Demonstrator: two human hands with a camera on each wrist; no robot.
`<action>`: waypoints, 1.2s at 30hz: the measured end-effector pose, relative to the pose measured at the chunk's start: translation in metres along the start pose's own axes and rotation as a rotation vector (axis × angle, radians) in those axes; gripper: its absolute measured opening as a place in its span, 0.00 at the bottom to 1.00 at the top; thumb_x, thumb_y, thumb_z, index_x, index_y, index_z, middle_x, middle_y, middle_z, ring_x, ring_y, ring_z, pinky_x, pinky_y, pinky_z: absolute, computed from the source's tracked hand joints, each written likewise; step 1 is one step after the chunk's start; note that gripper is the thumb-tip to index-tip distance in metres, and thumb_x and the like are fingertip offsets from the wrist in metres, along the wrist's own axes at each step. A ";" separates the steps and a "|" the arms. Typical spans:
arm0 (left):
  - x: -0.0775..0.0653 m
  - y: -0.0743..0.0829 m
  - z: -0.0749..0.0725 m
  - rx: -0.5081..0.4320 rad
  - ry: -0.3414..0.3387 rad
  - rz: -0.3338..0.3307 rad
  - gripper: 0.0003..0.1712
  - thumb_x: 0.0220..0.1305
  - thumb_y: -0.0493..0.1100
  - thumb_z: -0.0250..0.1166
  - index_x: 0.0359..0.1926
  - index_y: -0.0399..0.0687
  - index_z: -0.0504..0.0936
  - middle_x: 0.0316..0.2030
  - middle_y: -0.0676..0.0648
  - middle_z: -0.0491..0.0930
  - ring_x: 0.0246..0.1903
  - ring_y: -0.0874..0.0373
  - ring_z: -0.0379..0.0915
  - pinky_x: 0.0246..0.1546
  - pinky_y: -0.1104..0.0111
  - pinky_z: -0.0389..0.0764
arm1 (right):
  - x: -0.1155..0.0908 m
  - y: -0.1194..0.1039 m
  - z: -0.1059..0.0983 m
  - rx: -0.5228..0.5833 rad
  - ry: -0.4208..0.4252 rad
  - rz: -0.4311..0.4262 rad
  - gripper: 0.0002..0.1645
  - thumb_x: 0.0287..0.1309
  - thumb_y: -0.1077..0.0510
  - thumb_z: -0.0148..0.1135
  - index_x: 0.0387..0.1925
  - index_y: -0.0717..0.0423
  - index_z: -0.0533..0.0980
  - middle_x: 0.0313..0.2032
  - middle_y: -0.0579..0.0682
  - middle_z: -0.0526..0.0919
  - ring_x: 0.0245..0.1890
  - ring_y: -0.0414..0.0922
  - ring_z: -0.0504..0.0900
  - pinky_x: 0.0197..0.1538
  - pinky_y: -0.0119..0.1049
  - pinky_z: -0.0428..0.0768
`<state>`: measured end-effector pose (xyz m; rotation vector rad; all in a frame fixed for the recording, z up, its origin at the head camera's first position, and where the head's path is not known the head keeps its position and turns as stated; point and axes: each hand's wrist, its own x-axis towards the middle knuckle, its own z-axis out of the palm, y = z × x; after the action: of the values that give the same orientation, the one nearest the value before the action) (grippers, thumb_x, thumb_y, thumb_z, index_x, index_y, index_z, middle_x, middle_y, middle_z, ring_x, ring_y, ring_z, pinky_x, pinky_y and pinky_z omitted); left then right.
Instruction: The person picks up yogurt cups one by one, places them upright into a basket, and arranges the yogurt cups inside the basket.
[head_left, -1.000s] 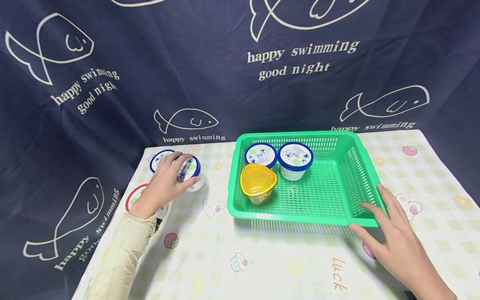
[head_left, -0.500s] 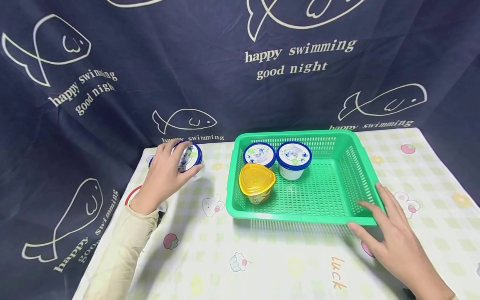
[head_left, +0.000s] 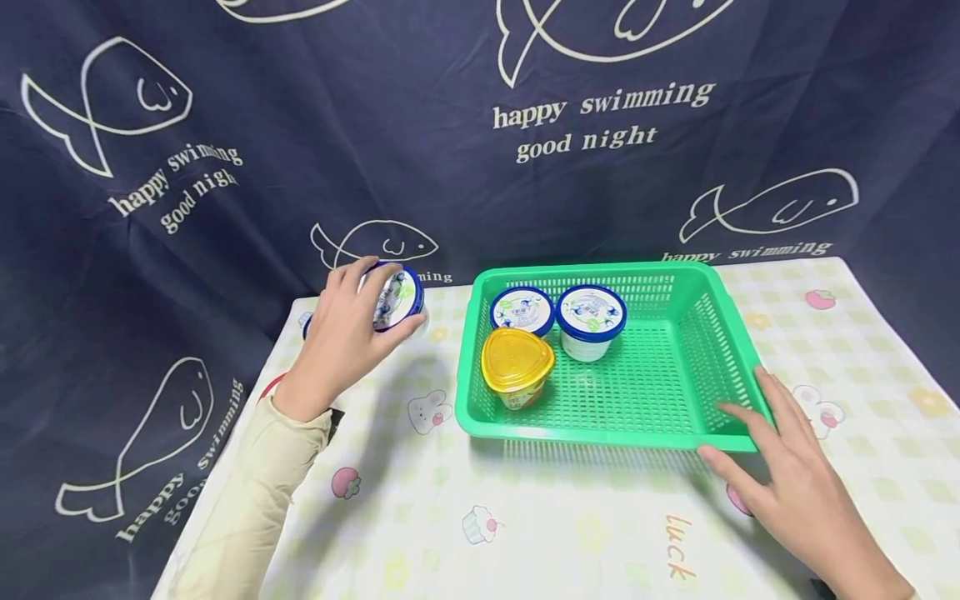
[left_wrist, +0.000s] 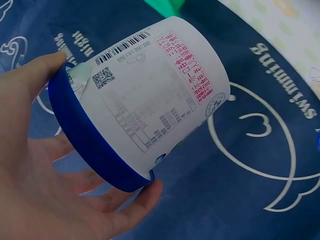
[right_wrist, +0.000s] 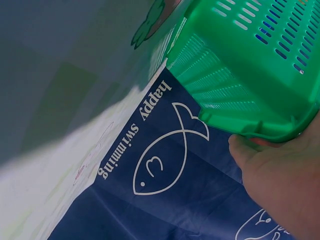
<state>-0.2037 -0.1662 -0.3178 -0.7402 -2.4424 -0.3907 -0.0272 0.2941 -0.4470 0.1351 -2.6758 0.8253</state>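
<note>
In the head view my left hand [head_left: 337,333] grips a white lidded tub [head_left: 397,302] by its blue-edged lid, tilted and raised above the table. The left wrist view shows the fingers around the lid, and printed text on the tub's side [left_wrist: 155,95]. At the right, my right hand [head_left: 802,487] rests with spread, fairly straight fingers on the near right corner of a green plastic basket [head_left: 585,437]. Inside the basket's left part stand two similar blue-edged tubs [head_left: 591,312] and a cup with a yellow rounded-triangular lid [head_left: 517,358].
Behind the left hand and forearm, mostly hidden, are another blue-edged tub [head_left: 304,322] and a red-edged item [head_left: 272,385]. A patterned cloth [head_left: 555,517] covers the table. A dark blue fish-print curtain [head_left: 420,150] hangs directly behind its far edge.
The left hand has lifted the white tub off the table and carried it up and slightly right. The right hand and basket have stayed put.
</note>
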 end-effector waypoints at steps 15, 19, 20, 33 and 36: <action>0.023 0.048 -0.012 -0.031 0.037 0.121 0.37 0.58 0.63 0.68 0.62 0.48 0.75 0.61 0.37 0.71 0.59 0.37 0.64 0.56 0.45 0.68 | -0.001 0.002 0.001 -0.004 -0.004 0.011 0.37 0.56 0.46 0.72 0.61 0.60 0.72 0.79 0.53 0.41 0.78 0.55 0.39 0.70 0.68 0.42; 0.027 0.058 -0.013 -0.037 0.031 0.137 0.38 0.58 0.65 0.68 0.64 0.49 0.74 0.62 0.37 0.71 0.60 0.37 0.63 0.56 0.44 0.68 | -0.001 0.002 0.002 0.001 -0.001 0.008 0.36 0.56 0.46 0.73 0.61 0.59 0.72 0.79 0.53 0.41 0.78 0.54 0.39 0.70 0.68 0.43; 0.028 0.061 -0.013 -0.042 0.031 0.143 0.38 0.58 0.65 0.68 0.64 0.49 0.74 0.62 0.37 0.71 0.60 0.37 0.63 0.56 0.44 0.68 | -0.001 0.002 0.002 0.002 0.001 0.005 0.36 0.56 0.47 0.73 0.61 0.59 0.72 0.79 0.53 0.41 0.78 0.54 0.39 0.70 0.68 0.43; 0.045 0.097 -0.003 -0.068 -0.013 0.266 0.40 0.59 0.67 0.66 0.65 0.51 0.72 0.62 0.37 0.70 0.60 0.41 0.63 0.57 0.46 0.68 | -0.002 0.001 0.001 0.002 0.005 0.006 0.37 0.55 0.48 0.73 0.62 0.58 0.72 0.79 0.53 0.42 0.78 0.55 0.41 0.70 0.67 0.43; 0.045 0.104 0.001 -0.081 -0.031 0.289 0.41 0.58 0.67 0.67 0.65 0.51 0.72 0.63 0.38 0.69 0.61 0.41 0.63 0.56 0.46 0.69 | -0.001 0.001 0.001 0.005 0.004 0.006 0.36 0.55 0.48 0.74 0.61 0.57 0.72 0.79 0.52 0.42 0.78 0.55 0.41 0.70 0.67 0.44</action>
<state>-0.1750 -0.0625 -0.2805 -1.1232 -2.3125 -0.3680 -0.0264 0.2945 -0.4492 0.1266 -2.6718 0.8328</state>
